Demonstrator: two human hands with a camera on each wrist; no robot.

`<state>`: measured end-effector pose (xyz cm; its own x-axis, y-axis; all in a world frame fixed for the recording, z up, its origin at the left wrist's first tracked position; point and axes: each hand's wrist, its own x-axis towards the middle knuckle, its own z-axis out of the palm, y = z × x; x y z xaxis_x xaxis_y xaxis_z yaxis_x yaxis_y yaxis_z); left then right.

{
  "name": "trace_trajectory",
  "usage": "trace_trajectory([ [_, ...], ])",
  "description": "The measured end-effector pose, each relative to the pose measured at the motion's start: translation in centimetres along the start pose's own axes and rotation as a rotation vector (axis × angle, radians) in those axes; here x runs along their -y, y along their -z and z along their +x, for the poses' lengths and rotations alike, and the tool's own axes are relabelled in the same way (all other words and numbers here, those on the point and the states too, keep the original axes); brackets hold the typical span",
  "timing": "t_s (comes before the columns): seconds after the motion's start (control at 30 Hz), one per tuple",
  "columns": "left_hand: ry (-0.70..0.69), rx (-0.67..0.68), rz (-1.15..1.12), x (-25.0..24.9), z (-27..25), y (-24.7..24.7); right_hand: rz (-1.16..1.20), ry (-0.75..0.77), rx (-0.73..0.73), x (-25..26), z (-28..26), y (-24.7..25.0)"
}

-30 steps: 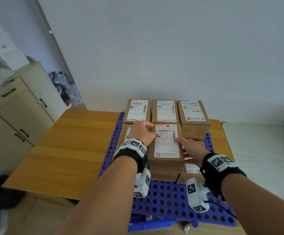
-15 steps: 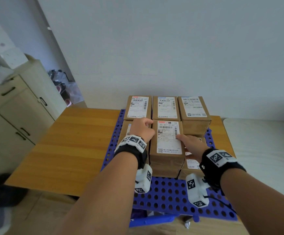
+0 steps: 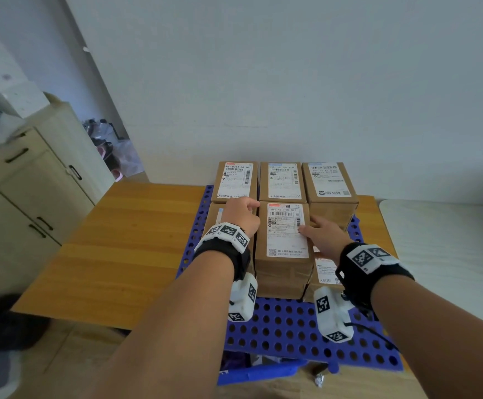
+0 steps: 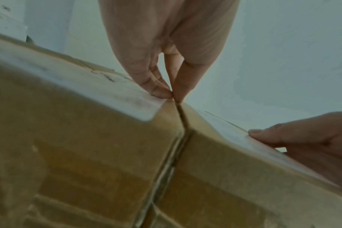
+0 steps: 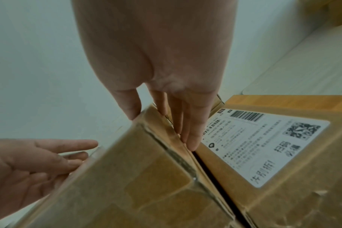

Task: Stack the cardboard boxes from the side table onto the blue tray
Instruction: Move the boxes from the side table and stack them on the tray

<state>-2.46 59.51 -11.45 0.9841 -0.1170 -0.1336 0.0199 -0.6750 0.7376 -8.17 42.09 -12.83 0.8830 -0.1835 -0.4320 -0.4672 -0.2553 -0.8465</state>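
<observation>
Item: top box [image 3: 284, 231], front row mid, on blue tray [image 3: 292, 326]. Seated on 2nd layer, butted to back row [image 3: 282, 180] at 12 o'clock.
L hand [image 3: 240, 214]: at 9 o'clock edge, fingertips together, pressed on seam, nothing gripped.
R hand [image 3: 325, 234]: at 3 o'clock, fingers straight down side, thumb on top, unclasped.
Step judged: squaring of placed box.
Next: hands to be lifted clear; single-layer box [image 3: 325, 272] at 3 o'clock prob. to be topped.

Right hand [image 5: 156, 61] on cardboard box [image 5: 142, 185]
</observation>
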Motion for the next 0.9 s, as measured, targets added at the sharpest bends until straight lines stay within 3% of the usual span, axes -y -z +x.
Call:
trace_trajectory([
  [0.57, -0.061, 0.063, 0.139, -2.4, -2.4, 1.2, -0.679, 0.204, -0.208, 2.9, -4.2, 0.8],
  [0.9, -0.151, 0.192, 0.158, -5.1, -5.1, -1.4, -0.646, 0.182, -0.307, 1.7, -8.3, 2.5],
])
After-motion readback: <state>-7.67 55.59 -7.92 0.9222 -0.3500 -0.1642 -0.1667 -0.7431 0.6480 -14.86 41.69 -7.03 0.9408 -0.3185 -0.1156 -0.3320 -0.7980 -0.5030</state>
